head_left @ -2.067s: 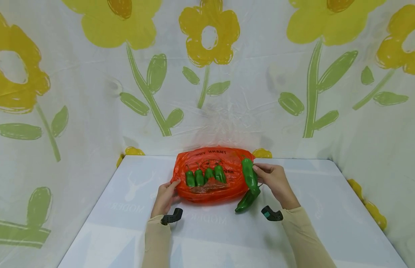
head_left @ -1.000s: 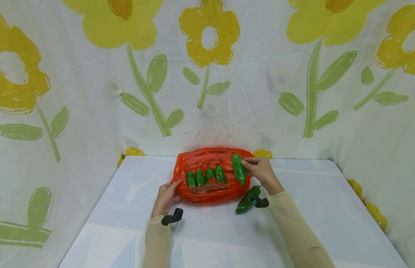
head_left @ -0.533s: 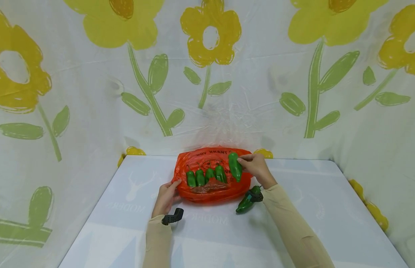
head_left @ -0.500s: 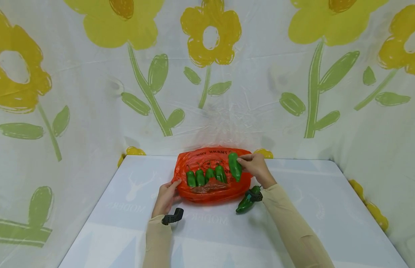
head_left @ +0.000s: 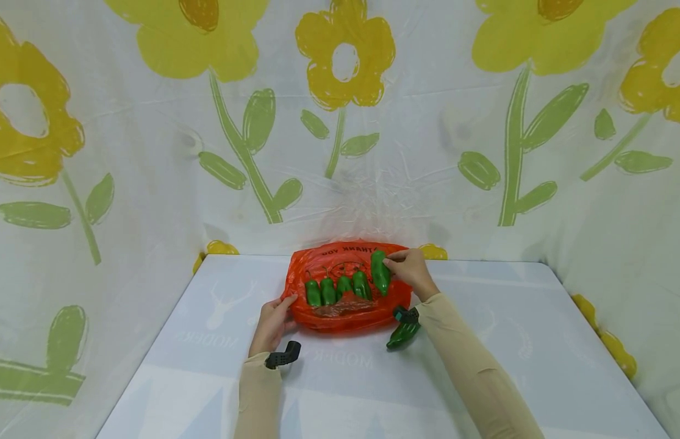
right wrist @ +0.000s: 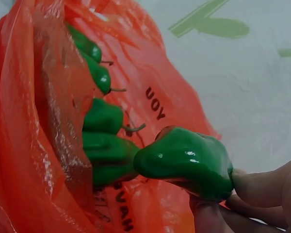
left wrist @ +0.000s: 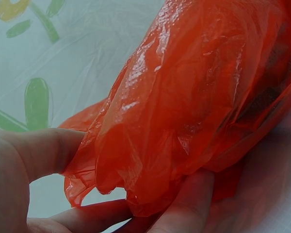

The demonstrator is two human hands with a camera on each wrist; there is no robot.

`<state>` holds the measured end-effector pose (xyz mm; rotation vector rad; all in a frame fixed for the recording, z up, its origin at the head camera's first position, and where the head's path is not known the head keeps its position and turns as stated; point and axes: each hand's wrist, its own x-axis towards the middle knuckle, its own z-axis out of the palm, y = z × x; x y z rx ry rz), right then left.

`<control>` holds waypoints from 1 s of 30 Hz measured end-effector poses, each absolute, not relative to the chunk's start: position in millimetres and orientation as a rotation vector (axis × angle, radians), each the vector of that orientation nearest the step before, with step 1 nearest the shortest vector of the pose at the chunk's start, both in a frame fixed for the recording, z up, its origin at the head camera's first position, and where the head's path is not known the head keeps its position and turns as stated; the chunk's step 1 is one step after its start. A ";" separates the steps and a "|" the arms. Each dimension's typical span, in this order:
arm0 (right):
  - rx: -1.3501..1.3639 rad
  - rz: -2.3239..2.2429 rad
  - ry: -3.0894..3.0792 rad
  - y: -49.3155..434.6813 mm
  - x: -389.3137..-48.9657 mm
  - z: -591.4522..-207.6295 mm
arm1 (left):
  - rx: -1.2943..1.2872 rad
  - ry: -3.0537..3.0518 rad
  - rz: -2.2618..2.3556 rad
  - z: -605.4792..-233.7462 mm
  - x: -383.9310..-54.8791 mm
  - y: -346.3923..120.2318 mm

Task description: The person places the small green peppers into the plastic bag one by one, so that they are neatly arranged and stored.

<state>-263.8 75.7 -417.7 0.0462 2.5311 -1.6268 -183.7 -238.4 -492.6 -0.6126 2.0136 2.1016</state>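
A red plastic bag [head_left: 340,323] with mirrored black lettering lies at the far side of the table, its mouth spread open. Several green peppers [head_left: 344,288] stand side by side in it, stems up, lower ends hidden by the bag's front fold. My left hand [head_left: 271,323] pinches the bag's left edge; thin red film [left wrist: 150,160] bunches between thumb and fingers. With thumb and fingertips my right hand [head_left: 411,268] holds another green pepper [right wrist: 184,160] upright over the bag's right part, just right of the row. One more green pepper [head_left: 402,336] lies on the table, partly behind the right wrist camera.
The white table [head_left: 180,378] carries faint printed patterns. Behind it hangs a white curtain [head_left: 416,134] with yellow flowers, close to the bag's back edge. Black wrist cameras [head_left: 285,355] sit on both wrists.
My right hand has lifted a pepper from above the one on the table and carried it left over the bag, toward the row. My left hand keeps its place at the bag's edge.
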 end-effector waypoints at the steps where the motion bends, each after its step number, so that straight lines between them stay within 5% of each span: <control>1: 0.050 -1.624 2.534 75.1 -264.6 -418.8 | -0.614 2.015 2.098 -492.5 -183.7 -238.6; 30: 0.016 -1.488 2.657 66.5 -272.6 -441.2 | -0.593 2.027 2.135 -490.8 -180.8 -237.8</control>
